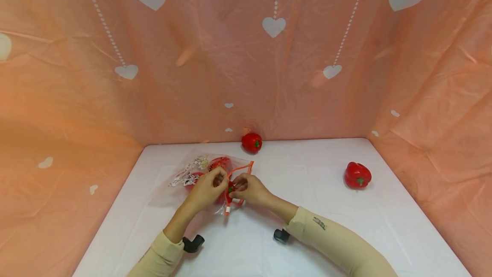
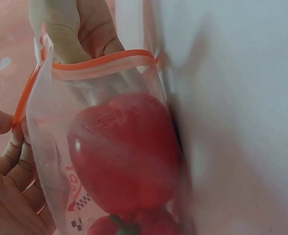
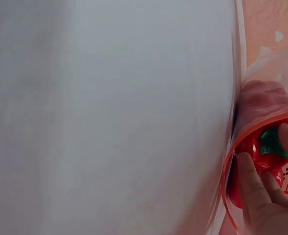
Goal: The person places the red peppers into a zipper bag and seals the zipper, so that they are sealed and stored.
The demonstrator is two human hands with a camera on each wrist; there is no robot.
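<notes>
A clear zip bag (image 1: 177, 183) with an orange-edged mouth and cartoon print lies on the white table, with red bell peppers (image 2: 124, 156) inside it. My left hand (image 1: 209, 187) pinches the orange edge (image 2: 104, 59) of its mouth and holds it open. Inside that mouth, the fingers and thumb of my right hand (image 1: 253, 189) hold a red bell pepper (image 3: 251, 147) near its green stem. A small white slider (image 1: 227, 210) sits at the front end of the orange strip.
One loose red bell pepper (image 1: 251, 143) lies at the table's back edge, behind the bag. Another red bell pepper (image 1: 358, 175) lies on the right. Orange curtains with white hearts (image 1: 273, 27) enclose the white table (image 1: 307, 170). Black devices (image 1: 193, 243) are at both wrists.
</notes>
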